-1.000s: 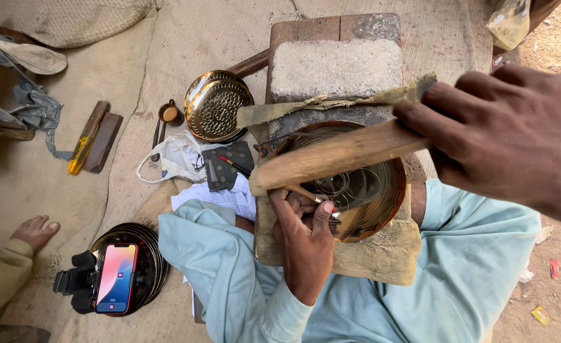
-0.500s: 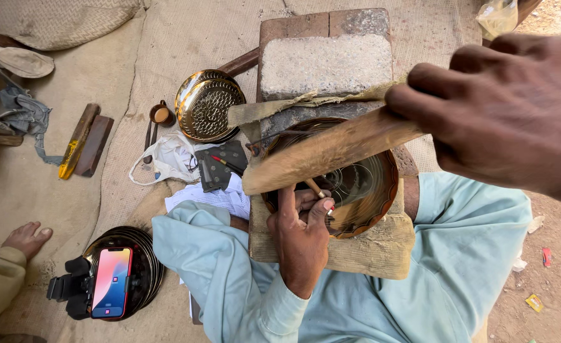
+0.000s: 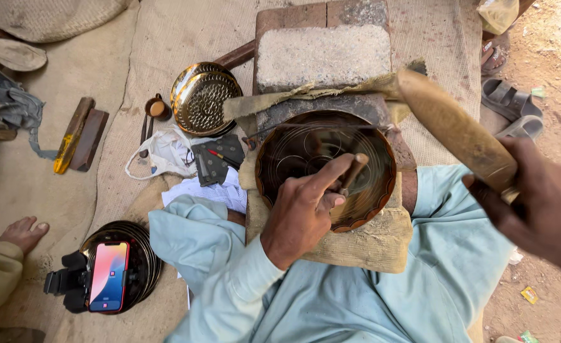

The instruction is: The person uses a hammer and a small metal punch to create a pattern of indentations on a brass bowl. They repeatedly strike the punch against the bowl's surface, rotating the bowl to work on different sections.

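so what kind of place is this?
Likely an outdoor, ground-level metal-engraving spot: an engraved dark plate on sacking over a stone block, a finished brass plate, bare dirt.

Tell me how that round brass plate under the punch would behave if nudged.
The brass plate looks stiff, thin metal, probably light. It lies on folded sackcloth, so it should grip rather than skate. Its raised rim may let it rock; the left hand rests on it.
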